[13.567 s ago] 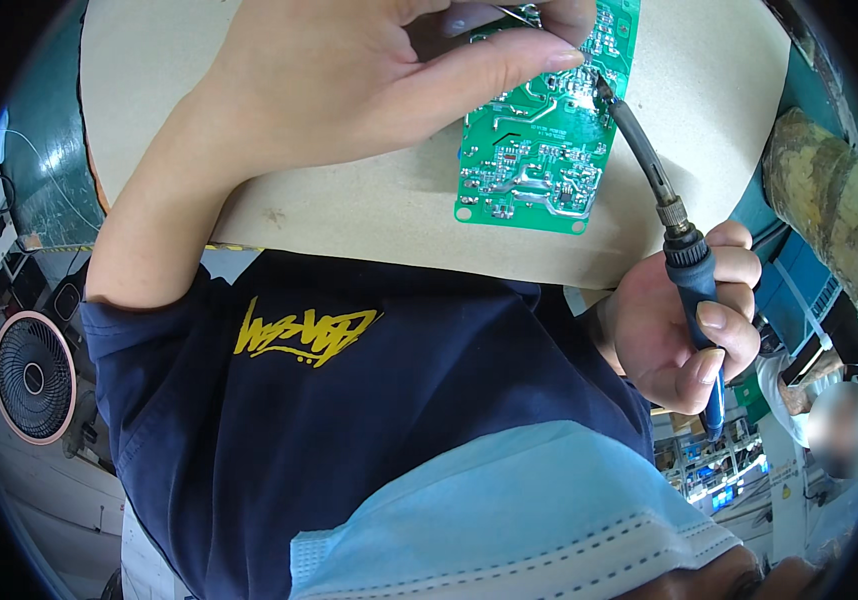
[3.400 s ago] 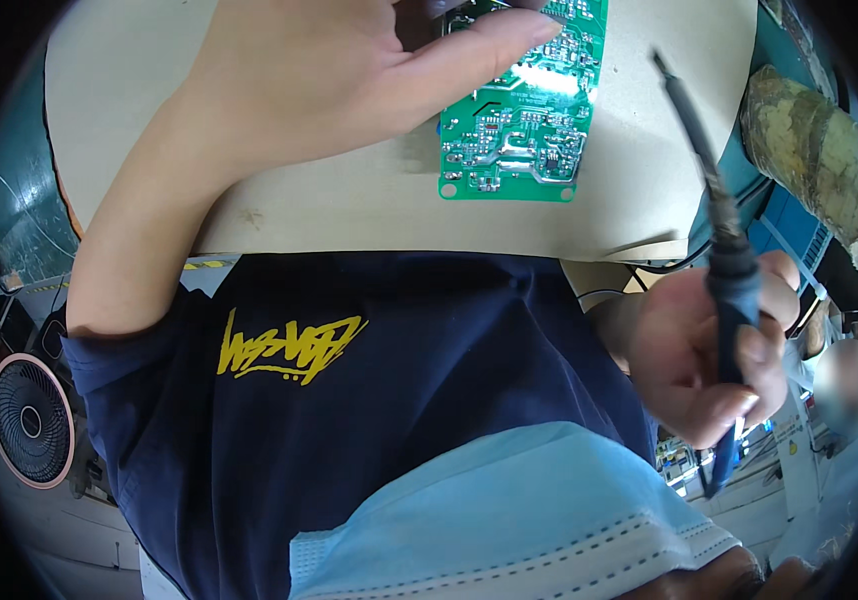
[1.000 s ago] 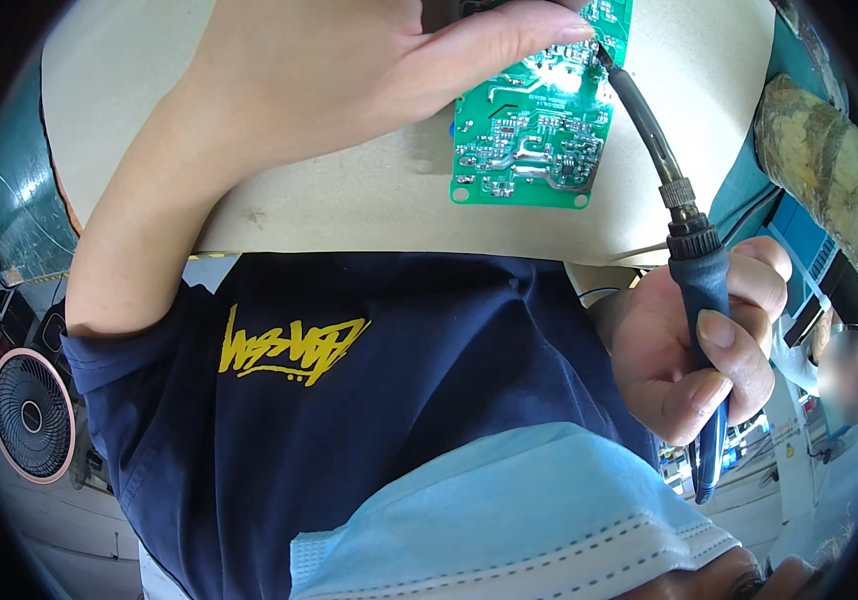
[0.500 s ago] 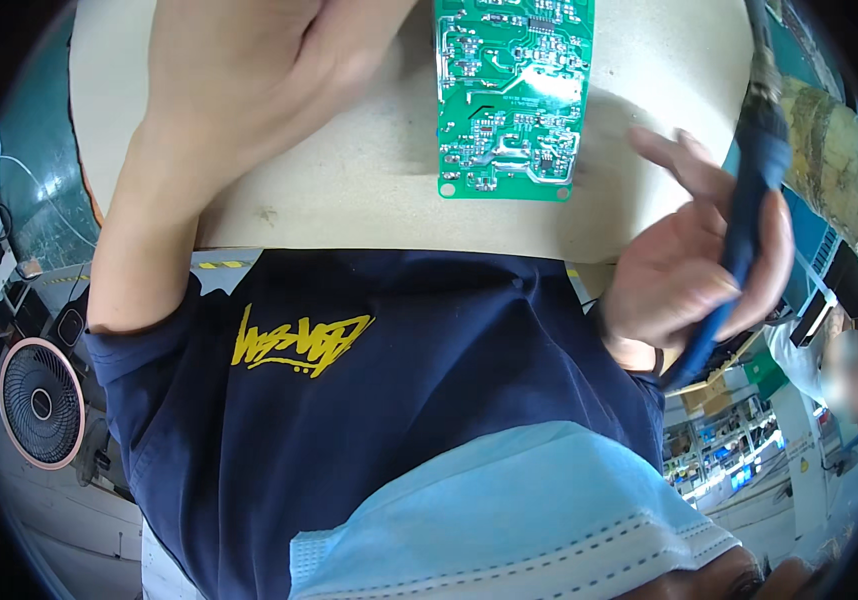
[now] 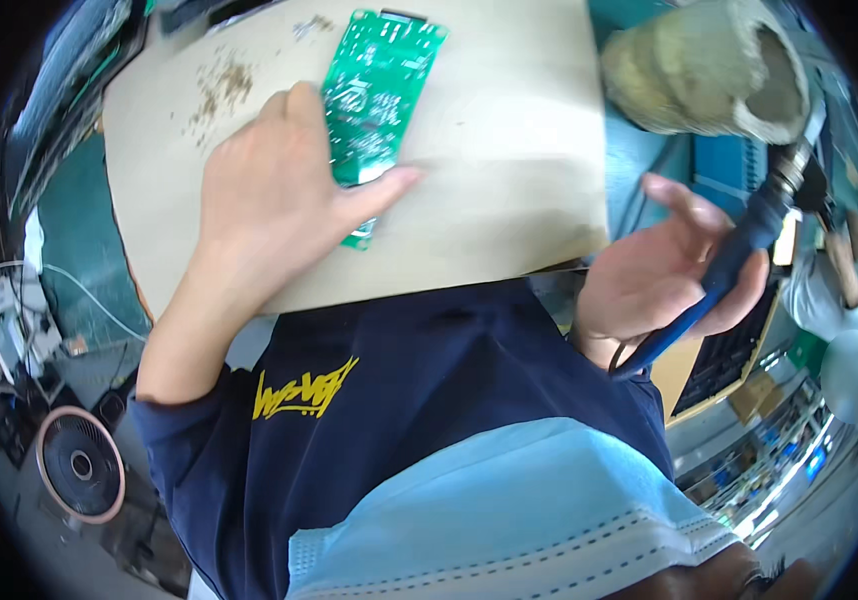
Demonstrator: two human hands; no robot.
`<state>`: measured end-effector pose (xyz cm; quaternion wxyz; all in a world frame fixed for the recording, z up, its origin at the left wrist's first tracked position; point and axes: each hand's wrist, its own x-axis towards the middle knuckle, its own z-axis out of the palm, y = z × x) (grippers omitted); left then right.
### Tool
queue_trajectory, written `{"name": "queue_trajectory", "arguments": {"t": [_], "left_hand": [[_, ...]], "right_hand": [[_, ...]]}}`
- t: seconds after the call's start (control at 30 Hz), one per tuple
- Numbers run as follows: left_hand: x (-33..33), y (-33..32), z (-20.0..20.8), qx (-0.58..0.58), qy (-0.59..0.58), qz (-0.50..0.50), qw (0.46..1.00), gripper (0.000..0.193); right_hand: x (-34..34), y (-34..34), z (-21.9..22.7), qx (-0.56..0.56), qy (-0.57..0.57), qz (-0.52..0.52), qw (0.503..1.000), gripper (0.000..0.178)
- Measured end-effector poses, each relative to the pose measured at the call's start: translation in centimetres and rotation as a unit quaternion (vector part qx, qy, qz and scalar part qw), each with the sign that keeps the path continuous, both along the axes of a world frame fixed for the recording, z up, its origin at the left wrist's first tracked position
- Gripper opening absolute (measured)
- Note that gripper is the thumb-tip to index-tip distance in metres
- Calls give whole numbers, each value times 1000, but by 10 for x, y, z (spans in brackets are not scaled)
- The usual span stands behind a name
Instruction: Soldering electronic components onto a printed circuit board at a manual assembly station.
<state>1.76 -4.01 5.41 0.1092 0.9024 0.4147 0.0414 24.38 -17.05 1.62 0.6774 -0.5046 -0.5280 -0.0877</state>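
A green circuit board (image 5: pixel 381 85) lies at a slant on the beige work surface, its small parts and solder joints facing up. My left hand (image 5: pixel 274 190) grips its near left part, fingers along the left edge and thumb stretched across the near end, hiding some of the board. Off to the right, my right hand (image 5: pixel 664 265) is closed round the dark blue handle of a soldering iron (image 5: pixel 734 262). The iron's metal end points up and right, close beside a thick beige-grey cylinder (image 5: pixel 684 70) with a hollow end. The iron's tip is hard to make out.
Brown crumbs (image 5: pixel 224 90) and small bright bits (image 5: pixel 312 27) are scattered on the beige surface (image 5: pixel 509 130), at the far left. A white cable (image 5: pixel 89 298) curves over the green bench to the left. A round fan (image 5: pixel 81 464) stands lower left. Another person (image 5: pixel 834 285) is at far right.
My left hand has come down onto the board, which now sits further left in view and slanted. My right hand still holds the iron, now tilted toward the cylinder. The whole view has shifted.
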Motion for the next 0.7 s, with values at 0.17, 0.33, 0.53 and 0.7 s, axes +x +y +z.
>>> {"name": "queue_trajectory", "arguments": {"t": [0.17,0.33,0.53,0.7], "left_hand": [[7,7,32,-77,-12,24,997,52],[-11,44,86,-39,-68,-9,997,50],[15,167,117,122,-96,-113,981,40],[62,247,120,65,31,-59,996,61]], "right_hand": [[41,-16,13,-148,1,-99,984,46],[28,-11,7,-10,18,14,1000,44],[17,15,-2,-48,-6,166,985,36],[22,13,-7,-83,51,173,980,38]]}}
